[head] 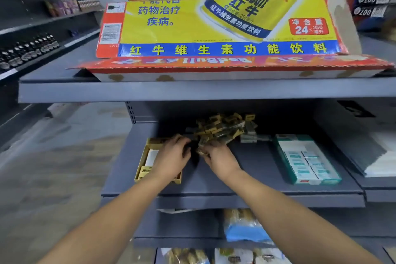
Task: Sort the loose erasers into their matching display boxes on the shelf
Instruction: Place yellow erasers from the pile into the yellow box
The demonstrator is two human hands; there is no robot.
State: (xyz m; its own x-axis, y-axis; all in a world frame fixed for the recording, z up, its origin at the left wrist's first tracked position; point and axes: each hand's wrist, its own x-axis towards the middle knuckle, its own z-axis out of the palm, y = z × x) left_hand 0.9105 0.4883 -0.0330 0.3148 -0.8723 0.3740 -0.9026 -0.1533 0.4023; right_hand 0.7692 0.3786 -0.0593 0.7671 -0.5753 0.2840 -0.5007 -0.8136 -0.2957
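Both hands meet mid-shelf (257,186). Left hand (171,156) sits over the eraser display box (142,166), w/ erasers in it just left of the grip. Right hand (218,159) touches the near edge of the loose eraser pile (222,128), pile behind it. Second display box (308,159) well right. Red Bull carton (214,28) on shelf above.

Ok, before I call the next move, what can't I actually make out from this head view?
- Fingers of the left hand: curled away from the head camera, so any grip is hidden.
- Fingers of the right hand: buried in the loose erasers; grip unclear.
- Yellow box: most of it is covered by the left hand and wrist.
- Pile prints: shadowed, blurred, too small.
- Green box: labels too small to read.
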